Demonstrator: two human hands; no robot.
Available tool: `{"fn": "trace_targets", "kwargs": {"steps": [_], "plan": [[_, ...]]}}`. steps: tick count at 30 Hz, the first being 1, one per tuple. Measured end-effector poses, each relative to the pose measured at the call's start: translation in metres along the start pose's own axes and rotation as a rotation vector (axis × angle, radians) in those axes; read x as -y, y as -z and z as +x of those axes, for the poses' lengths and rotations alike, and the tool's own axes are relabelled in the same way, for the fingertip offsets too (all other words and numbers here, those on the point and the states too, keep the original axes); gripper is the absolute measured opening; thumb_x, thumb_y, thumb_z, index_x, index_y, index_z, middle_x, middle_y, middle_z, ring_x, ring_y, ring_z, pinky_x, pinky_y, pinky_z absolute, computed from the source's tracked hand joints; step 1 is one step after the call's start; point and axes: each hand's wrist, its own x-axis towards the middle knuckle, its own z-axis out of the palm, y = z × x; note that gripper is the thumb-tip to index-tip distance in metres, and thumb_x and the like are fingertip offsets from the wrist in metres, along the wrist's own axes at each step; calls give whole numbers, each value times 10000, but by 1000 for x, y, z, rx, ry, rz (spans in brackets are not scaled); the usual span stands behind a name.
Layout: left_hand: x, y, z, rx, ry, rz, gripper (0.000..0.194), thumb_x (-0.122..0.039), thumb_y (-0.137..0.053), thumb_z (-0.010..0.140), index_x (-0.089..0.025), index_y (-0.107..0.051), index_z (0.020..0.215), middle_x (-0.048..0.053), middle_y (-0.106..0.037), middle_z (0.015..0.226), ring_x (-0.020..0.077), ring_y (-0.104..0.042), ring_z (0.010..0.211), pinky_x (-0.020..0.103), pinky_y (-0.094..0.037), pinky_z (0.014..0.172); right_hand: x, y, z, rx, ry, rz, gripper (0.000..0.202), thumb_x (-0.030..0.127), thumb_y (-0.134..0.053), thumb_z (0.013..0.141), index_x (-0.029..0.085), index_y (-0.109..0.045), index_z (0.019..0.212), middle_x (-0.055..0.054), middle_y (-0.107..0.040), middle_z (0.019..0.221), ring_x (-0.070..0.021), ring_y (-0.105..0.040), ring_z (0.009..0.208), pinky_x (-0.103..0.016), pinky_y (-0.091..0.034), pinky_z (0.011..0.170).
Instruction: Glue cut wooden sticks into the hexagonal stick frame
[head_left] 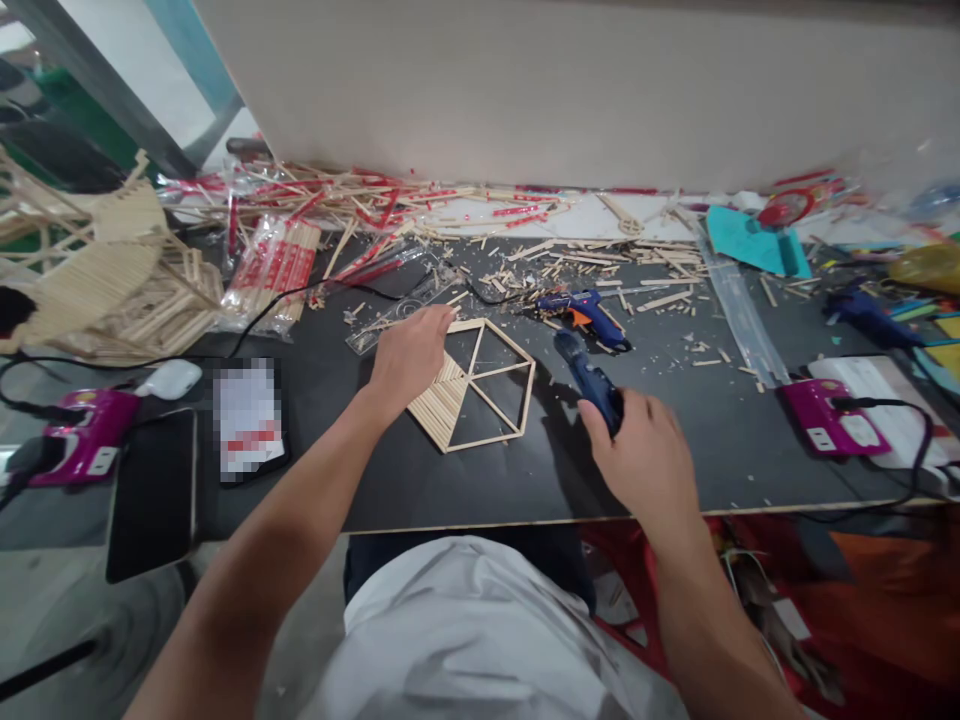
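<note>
A hexagonal frame of pale wooden sticks [501, 440] lies flat on the dark table, with spokes meeting at its middle. Its lower left part is filled with sticks laid side by side. Over the frame's upper left side is my left hand [411, 352], fingers closed together. A short wooden stick [454, 299] pokes out by its fingertips. My right hand [651, 450], right of the frame, is wrapped round a dark blue hand tool [586, 372] raised above the table. The tool's exact kind is unclear, and its lower end is hidden in my palm.
A blue glue gun [589, 315] lies behind the frame among stick scraps. Bundled sticks [274, 265] and a large stick model [97, 270] stand left. Phones [154, 490] and a purple power strip [94, 435] lie near left; another purple strip [832, 415] sits right. Cables cross the table.
</note>
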Motion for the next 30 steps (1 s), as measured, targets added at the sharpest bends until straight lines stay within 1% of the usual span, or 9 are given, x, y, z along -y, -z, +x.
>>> {"fn": "trace_targets", "kwargs": {"steps": [4,8,11,15,18,20,23,26,30], "plan": [[3,-3,0,42,29,2,279,-225,-426,1063,-179,-699,1106,123,-730,1061,249,-684,905,338,-495,698,-38,-21,-7,-82,-26,-151,683,560,-434,1002,-9,-592,1345,-309,-632,1212,-454,-603,1099,-526,-464,942],[10,-14,1,33,-18,-33,272,-208,-448,1045,-166,-716,1019,127,-717,1041,268,-629,989,414,-504,891,-51,-24,-6,-103,-36,-113,668,515,-443,1000,14,-523,1434,-309,-578,1371,-463,-531,1254,-586,-412,1048],[13,-22,2,51,-56,-117,287,-206,-423,1056,-171,-705,1017,109,-739,1030,250,-633,983,434,-484,967,-42,-12,15,-102,-2,-26,559,443,-459,995,54,-567,1382,-286,-586,1384,-440,-495,1323,-580,-381,1096],[12,-23,3,59,-88,-181,294,-237,-412,1070,-183,-697,1021,96,-753,1029,232,-655,983,410,-484,976,-15,0,77,-104,81,73,487,388,-494,995,61,-601,1339,-259,-622,1326,-386,-543,1289,-506,-405,1099],[15,-23,4,56,-83,-210,292,-277,-429,1069,-196,-703,1008,92,-764,1014,230,-667,968,400,-502,946,2,-7,126,19,4,19,425,349,-615,932,31,-657,1211,-284,-651,1203,-402,-588,1189,-515,-461,994],[19,-24,4,43,-41,-241,286,-302,-449,1064,-208,-713,1007,84,-772,1001,221,-673,937,377,-519,899,8,-16,147,140,-26,-4,338,213,-669,861,25,-678,1141,-272,-666,1126,-382,-609,1151,-486,-467,977],[24,-27,5,12,64,-305,271,-319,-478,1051,-205,-722,1024,79,-782,1010,196,-681,880,321,-532,801,9,-27,158,156,-116,38,415,86,-637,795,0,-624,1200,-282,-646,1169,-369,-619,1167,-459,-471,993],[25,-28,6,-26,139,-379,250,-315,-503,1035,-193,-722,1030,79,-794,1019,183,-700,858,286,-535,747,4,-30,152,72,-133,148,522,48,-584,766,-5,-529,1282,-295,-604,1250,-368,-626,1173,-462,-485,995],[25,-30,6,-18,134,-409,265,-347,-496,1048,-205,-717,1014,67,-805,1000,184,-727,869,280,-552,750,2,-23,143,-61,-94,259,501,66,-483,831,54,-457,1331,-241,-637,1151,-364,-642,1105,-498,-499,951]]}}
